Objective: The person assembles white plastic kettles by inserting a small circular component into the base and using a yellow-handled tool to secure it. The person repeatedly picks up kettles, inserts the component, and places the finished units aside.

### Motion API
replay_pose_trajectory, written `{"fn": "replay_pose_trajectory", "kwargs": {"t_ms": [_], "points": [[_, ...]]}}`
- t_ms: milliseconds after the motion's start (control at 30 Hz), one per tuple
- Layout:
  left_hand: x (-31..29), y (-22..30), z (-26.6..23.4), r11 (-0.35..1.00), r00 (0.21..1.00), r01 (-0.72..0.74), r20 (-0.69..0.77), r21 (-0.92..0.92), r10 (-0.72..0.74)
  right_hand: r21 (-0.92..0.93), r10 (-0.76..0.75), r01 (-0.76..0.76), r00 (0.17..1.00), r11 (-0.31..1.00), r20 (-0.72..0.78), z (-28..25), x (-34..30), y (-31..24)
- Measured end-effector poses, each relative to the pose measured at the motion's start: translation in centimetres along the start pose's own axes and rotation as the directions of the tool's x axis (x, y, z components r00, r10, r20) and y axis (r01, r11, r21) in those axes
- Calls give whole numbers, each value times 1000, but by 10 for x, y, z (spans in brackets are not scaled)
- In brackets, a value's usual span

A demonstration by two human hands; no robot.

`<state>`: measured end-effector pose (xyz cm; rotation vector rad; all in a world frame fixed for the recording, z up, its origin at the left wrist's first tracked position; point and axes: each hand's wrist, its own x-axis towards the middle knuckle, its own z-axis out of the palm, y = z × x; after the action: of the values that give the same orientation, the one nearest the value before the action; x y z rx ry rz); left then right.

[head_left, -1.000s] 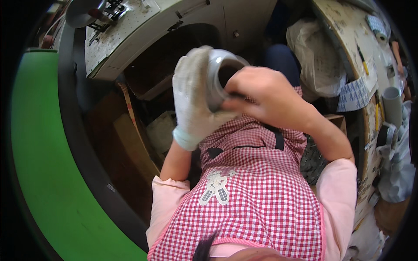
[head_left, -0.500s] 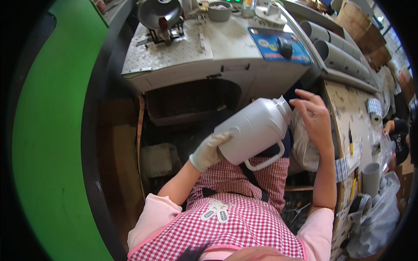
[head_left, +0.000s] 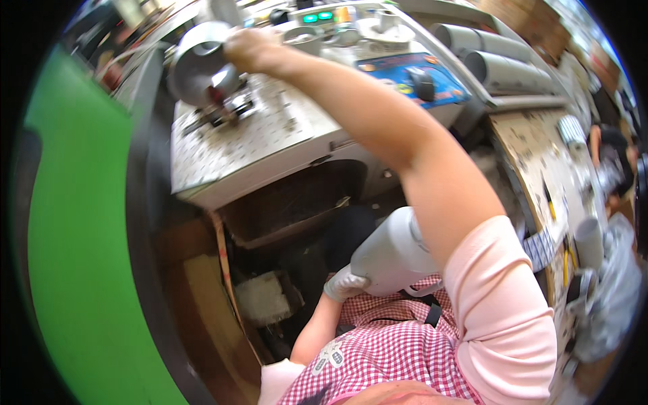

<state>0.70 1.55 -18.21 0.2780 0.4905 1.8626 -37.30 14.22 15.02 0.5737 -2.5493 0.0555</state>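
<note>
In my left hand, which wears a pale glove, is a silver-grey plastic jug with a loop handle, held tilted over my lap. My right forearm crosses in front of the jug's neck and hides it. My bare right hand is far forward at the rim of a grey round bowl-like machine part on the bench. Blur smears its fingers, so whether they grip anything is unclear.
The white bench carries a blue mat with a black knob and a grey pot. Grey tubes lie at the back right. On the right table are yellow-handled tools, near a clear plastic bag. A green panel stands left.
My right hand has left the jug's mouth and swung forward and left to the bowl-like part. My left hand has lowered the jug toward my lap. The whole view has shifted.
</note>
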Motion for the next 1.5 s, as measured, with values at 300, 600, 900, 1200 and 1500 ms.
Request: {"fn": "replay_pose_trajectory", "kwargs": {"t_ms": [300,600,900,1200,1500], "points": [[-6,-4,-20,997,991,71,-113,-30,-74,816,666,-515,709,261,234,-73,-159,196],[7,0,-14,990,978,129,-161,-51,-136,626,969,-779,184,43,162,-167,-413,380],[6,7,-8,983,954,173,-237,-60,-182,342,992,-933,89,114,-87,-146,-453,438],[11,12,-5,978,939,191,-275,-79,-206,-56,947,-988,154,144,-280,-78,-458,446],[20,11,-2,973,925,211,-303,-89,-228,-551,953,-833,207,53,-221,-19,-417,456]]}}
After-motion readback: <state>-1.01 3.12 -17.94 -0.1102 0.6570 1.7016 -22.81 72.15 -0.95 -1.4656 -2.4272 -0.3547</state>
